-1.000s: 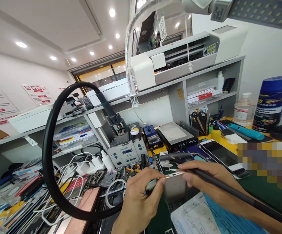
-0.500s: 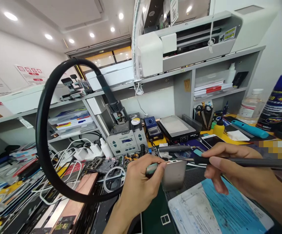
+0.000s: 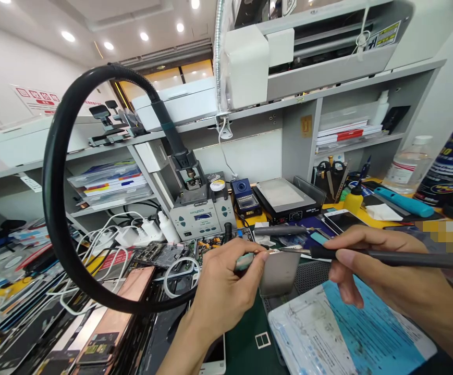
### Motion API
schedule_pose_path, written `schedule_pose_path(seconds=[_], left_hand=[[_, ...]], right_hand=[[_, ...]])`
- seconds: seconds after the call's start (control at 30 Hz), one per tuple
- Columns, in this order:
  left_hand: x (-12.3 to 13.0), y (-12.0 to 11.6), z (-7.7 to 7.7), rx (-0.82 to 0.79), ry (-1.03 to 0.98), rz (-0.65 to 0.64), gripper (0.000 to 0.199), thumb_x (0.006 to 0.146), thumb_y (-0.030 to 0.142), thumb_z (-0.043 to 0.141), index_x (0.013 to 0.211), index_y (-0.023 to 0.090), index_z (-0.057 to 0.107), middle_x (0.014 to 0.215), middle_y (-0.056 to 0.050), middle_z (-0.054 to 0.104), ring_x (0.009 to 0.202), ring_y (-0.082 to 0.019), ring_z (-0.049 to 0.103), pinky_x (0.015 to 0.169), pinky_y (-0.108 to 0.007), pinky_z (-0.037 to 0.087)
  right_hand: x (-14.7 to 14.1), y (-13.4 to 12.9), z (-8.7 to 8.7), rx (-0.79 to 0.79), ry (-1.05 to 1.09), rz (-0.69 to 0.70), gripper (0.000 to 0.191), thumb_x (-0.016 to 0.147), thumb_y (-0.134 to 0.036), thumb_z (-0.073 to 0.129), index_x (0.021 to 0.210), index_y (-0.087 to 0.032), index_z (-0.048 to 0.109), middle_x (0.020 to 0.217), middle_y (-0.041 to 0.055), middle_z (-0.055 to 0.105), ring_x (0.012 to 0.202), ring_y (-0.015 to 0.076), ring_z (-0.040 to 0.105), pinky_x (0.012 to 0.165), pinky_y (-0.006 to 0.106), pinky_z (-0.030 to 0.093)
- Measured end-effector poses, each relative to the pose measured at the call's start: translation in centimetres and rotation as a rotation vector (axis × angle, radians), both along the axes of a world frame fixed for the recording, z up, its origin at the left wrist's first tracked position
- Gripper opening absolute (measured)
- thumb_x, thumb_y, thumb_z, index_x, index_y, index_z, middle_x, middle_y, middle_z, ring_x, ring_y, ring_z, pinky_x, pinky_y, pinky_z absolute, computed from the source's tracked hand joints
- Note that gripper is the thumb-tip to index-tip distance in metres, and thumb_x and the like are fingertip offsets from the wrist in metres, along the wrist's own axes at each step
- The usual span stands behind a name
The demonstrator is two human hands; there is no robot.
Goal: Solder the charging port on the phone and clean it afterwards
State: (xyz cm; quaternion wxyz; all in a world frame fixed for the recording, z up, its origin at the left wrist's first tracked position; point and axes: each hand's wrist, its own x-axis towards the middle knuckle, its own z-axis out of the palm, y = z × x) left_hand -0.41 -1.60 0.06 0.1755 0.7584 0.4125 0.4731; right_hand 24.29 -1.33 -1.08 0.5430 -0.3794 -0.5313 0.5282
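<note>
My left hand (image 3: pixel 230 284) pinches a small greenish tool (image 3: pixel 245 261) between thumb and fingers. Its thumb tip is at the upper left corner of a grey metal plate (image 3: pixel 279 273) that stands tilted above the mat. In my right hand (image 3: pixel 382 265) is a black-handled tool (image 3: pixel 400 258), held like a pen. The thin metal tip points left and lies at the plate's top edge, where a small pale part shows; whether they touch I cannot tell. Below the right hand lies a white and blue packet (image 3: pixel 339 328).
A thick black hose (image 3: pixel 50 198) loops at the left over stacked phone parts (image 3: pixel 120 307). Behind stand a rework station (image 3: pixel 203 221), a heating plate (image 3: pixel 284 200) and a small blue device (image 3: pixel 244 195). A yellow bottle (image 3: pixel 353 200) and a large spray can (image 3: pixel 447 166) are at the right.
The view has tilted down slightly, so the background sits higher. The right hand's tool tip has moved a little up relative to the plate's edge. Both hands keep their grips.
</note>
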Motion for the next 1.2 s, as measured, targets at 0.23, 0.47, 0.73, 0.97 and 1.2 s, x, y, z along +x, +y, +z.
schedule_pose_path(seconds=[0.23, 0.47, 0.73, 0.97, 1.2], left_hand=[[-0.1, 0.0, 0.0, 0.008, 0.004, -0.005, 0.012, 0.094, 0.016, 0.063, 0.091, 0.021, 0.074, 0.087, 0.000, 0.076, 0.077, -0.013, 0.070, 0.070, -0.025, 0.049], [-0.1, 0.0, -0.1, -0.011, 0.008, -0.005, 0.012, 0.095, 0.017, 0.063, 0.091, 0.020, 0.074, 0.087, -0.001, 0.076, 0.077, -0.014, 0.069, 0.069, -0.026, 0.049], [-0.1, 0.0, -0.1, 0.008, 0.006, -0.002, 0.011, 0.094, 0.016, 0.064, 0.091, 0.020, 0.073, 0.086, 0.000, 0.075, 0.076, -0.014, 0.069, 0.068, -0.025, 0.049], [0.1, 0.0, -0.1, 0.016, 0.008, 0.003, 0.011, 0.094, 0.016, 0.064, 0.089, 0.020, 0.073, 0.085, 0.000, 0.075, 0.074, -0.014, 0.069, 0.068, -0.025, 0.049], [0.1, 0.0, -0.1, 0.017, 0.009, -0.005, 0.012, 0.094, 0.015, 0.063, 0.090, 0.020, 0.073, 0.085, 0.000, 0.076, 0.075, -0.014, 0.069, 0.069, -0.025, 0.049]], right_hand=[[0.6, 0.2, -0.8, 0.113, -0.051, 0.042, 0.013, 0.085, -0.029, 0.077, 0.095, -0.020, 0.076, 0.064, 0.0048, 0.074, 0.044, 0.0191, 0.068, 0.038, 0.027, 0.056], [0.9, 0.2, -0.9, 0.209, -0.159, 0.046, 0.009, 0.089, -0.029, 0.074, 0.096, -0.024, 0.075, 0.065, 0.0019, 0.075, 0.049, 0.0184, 0.071, 0.042, 0.025, 0.059], [-0.2, -0.9, 0.3, 0.447, -0.356, -0.163, 0.008, 0.083, -0.025, 0.074, 0.086, -0.030, 0.078, 0.058, -0.0039, 0.070, 0.047, 0.0111, 0.064, 0.046, 0.019, 0.053], [0.4, -0.5, 0.6, 0.717, -0.543, -0.162, 0.015, 0.081, -0.018, 0.072, 0.089, -0.031, 0.076, 0.063, -0.0048, 0.072, 0.049, 0.0121, 0.067, 0.048, 0.019, 0.054], [0.3, -0.8, 0.7, 0.799, -0.609, -0.203, 0.023, 0.083, -0.016, 0.067, 0.093, -0.036, 0.070, 0.065, -0.0076, 0.071, 0.055, 0.0109, 0.069, 0.054, 0.018, 0.054]])
